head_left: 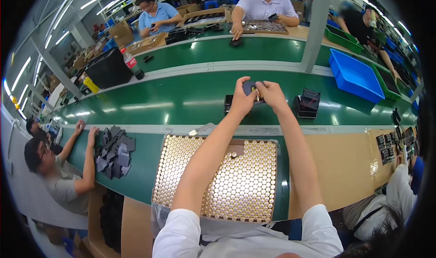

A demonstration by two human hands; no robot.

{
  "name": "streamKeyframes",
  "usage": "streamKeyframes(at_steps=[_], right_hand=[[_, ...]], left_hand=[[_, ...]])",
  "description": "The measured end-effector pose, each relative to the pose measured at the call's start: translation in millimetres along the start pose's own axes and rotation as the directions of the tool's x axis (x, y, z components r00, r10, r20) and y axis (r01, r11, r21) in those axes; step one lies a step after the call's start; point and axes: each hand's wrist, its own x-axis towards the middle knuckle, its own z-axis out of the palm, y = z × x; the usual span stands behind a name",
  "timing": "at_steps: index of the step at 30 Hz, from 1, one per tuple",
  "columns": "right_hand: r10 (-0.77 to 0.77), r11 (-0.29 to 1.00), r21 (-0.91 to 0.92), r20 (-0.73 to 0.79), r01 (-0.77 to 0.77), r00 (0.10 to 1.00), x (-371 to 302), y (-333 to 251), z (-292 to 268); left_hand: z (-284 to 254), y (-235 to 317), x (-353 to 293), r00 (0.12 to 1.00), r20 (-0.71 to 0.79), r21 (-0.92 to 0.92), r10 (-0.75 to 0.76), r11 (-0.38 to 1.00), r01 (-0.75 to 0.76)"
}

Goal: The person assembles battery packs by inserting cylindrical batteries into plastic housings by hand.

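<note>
Both my arms reach over the green conveyor belt (159,108). My left hand (241,99) and my right hand (273,96) are closed around a small black plastic case (248,86), thumbs pressing at its middle. Something yellowish shows inside it, too small to make out. Beside my left hand, partly covered by it, another black case (228,104) rests on the belt. To the right of my right hand stands a small stack of black cases (309,104). Beneath my forearms lies a wide block of upright round metal-topped cells (240,185), with a gap near its far edge.
A pile of dark flat pieces (119,154) lies at left, near a co-worker's arms (91,153). Cardboard (336,172) covers the bench at right. A blue bin (356,78) sits far right by a metal post (314,31). Co-workers sit across the belt.
</note>
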Motion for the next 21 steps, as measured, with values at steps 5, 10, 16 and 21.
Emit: streamKeyframes(at_steps=[5,10,16,21], right_hand=[[-0.054,0.965,0.255,-0.033,0.061,0.998,-1,8,11],[0.013,0.95,0.312,-0.049,0.003,0.999,-5,12,15],[-0.096,0.955,0.282,0.011,0.09,0.995,10,8,34],[-0.29,0.924,-0.216,0.144,0.316,0.946,21,-36,68]], left_hand=[[-3,-2,0,0.996,-0.045,0.014,0.074,0.997,-0.073],[-7,10,-3,1.0,-0.005,0.143,-0.003,0.99,0.004],[-38,41,14,0.992,-0.029,0.586,-0.125,0.802,0.118],[-96,50,29,0.956,-0.294,0.62,-0.018,0.757,0.205]])
